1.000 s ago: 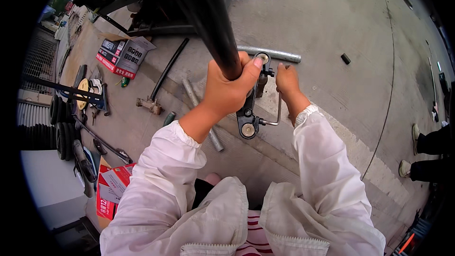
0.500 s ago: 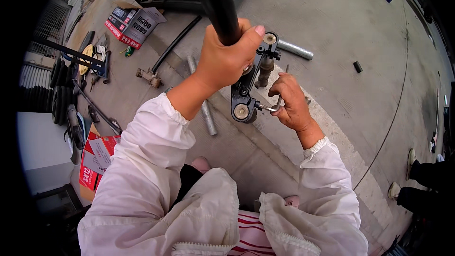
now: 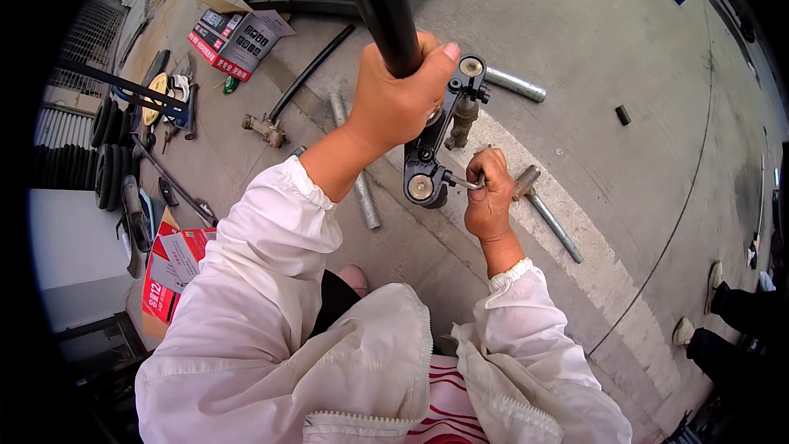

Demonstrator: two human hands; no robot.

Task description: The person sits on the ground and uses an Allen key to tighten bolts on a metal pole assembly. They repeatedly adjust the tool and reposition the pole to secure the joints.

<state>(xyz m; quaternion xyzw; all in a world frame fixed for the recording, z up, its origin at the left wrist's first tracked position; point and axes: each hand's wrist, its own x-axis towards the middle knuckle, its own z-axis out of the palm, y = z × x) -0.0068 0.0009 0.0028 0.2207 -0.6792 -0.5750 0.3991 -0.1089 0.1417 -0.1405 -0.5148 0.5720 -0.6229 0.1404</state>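
My left hand (image 3: 396, 103) is wrapped round a thick black tube (image 3: 376, 4) that rises from a black fork clamp (image 3: 424, 148). Round silver caps sit at the clamp's two ends, and a worn brownish fork leg (image 3: 462, 122) shows below its far end. At the near end, a bent metal hex key (image 3: 465, 183) reaches the bolt on the clamp's right side. My right hand (image 3: 490, 201) is closed around the key's bend, its fingers curled and hiding most of the other arm.
A hammer (image 3: 554, 226) lies right of my right hand. Metal pipes (image 3: 515, 85) and a black rod with a rusty bracket (image 3: 311, 74) lie on the concrete. Cardboard boxes (image 3: 238, 43) and tyres (image 3: 107, 173) are left; another person's shoes (image 3: 684, 330) are right.
My right hand has turned and dropped slightly, swinging the hex key; its long upright arm is now mostly hidden. The hammer beside it has come into sight. My left hand keeps its grip.
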